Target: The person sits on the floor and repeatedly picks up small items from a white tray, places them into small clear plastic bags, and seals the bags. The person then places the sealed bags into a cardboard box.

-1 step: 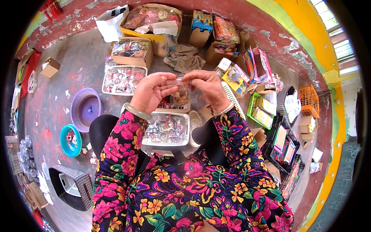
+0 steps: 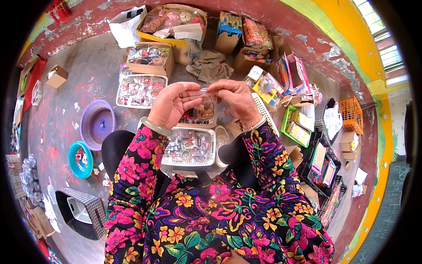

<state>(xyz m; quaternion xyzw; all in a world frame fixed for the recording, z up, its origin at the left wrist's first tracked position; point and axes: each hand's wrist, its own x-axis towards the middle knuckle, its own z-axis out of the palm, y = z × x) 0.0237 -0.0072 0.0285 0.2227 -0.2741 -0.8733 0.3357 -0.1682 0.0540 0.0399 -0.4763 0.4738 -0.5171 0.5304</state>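
My right hand pinches the top edge of a small clear plastic bag between thumb and fingers. From the other side my left hand, palm turned up and fingers half curled, holds the bag's edge at its fingertips. The bag hangs over a cardboard box with brown and red pieces, and I cannot tell which pieces are inside the bag. Just below my hands, a white plastic basket is filled with small clear-wrapped items. Another white basket of wrapped red and white pieces stands beyond my left hand.
Cardboard boxes of packaged goods line the far wall, beside a crumpled grey cloth. A purple basin and a teal basin stand at the left. A green tray and a black crate are on the right.
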